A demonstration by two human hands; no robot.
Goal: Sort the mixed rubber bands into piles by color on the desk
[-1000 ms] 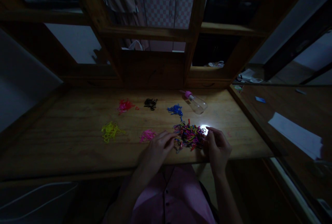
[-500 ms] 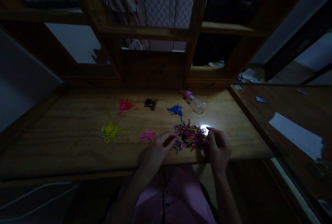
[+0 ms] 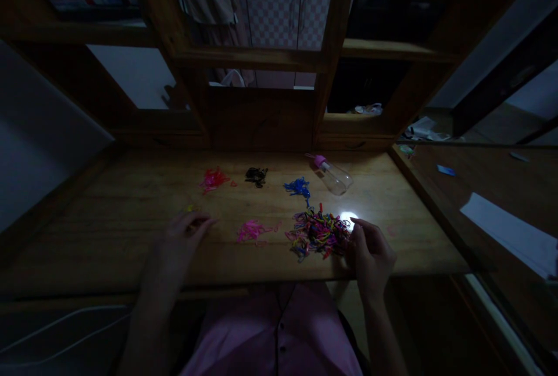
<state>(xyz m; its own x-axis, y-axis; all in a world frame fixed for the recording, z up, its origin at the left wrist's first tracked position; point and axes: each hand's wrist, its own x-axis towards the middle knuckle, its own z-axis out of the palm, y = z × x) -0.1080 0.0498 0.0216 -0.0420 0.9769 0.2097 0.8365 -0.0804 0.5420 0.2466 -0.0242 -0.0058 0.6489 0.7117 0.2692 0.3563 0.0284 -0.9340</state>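
My left hand (image 3: 181, 242), blurred by motion, hovers over the yellow rubber bands (image 3: 190, 208), hiding most of that pile. Its thumb and forefinger come together in a pinch; anything between them is too small to make out. My right hand (image 3: 373, 251) rests at the right edge of a mixed heap of coloured rubber bands (image 3: 320, 233). Its fingers are curled, thumb against forefinger, and what they pinch is unclear. Sorted by colour, small piles lie around: pink bands (image 3: 250, 231), red bands (image 3: 214, 179), black bands (image 3: 257, 176) and blue bands (image 3: 298, 186).
A clear bottle with a purple cap (image 3: 336, 179) lies on its side behind the heap. Wooden shelving (image 3: 261, 114) closes off the desk's back. On the right-hand surface are white paper (image 3: 508, 233) and a small blue card (image 3: 445, 170).
My left hand has swung left from the mixed heap to the yellow pile. My right hand stays beside the heap. The whole view has shifted slightly.
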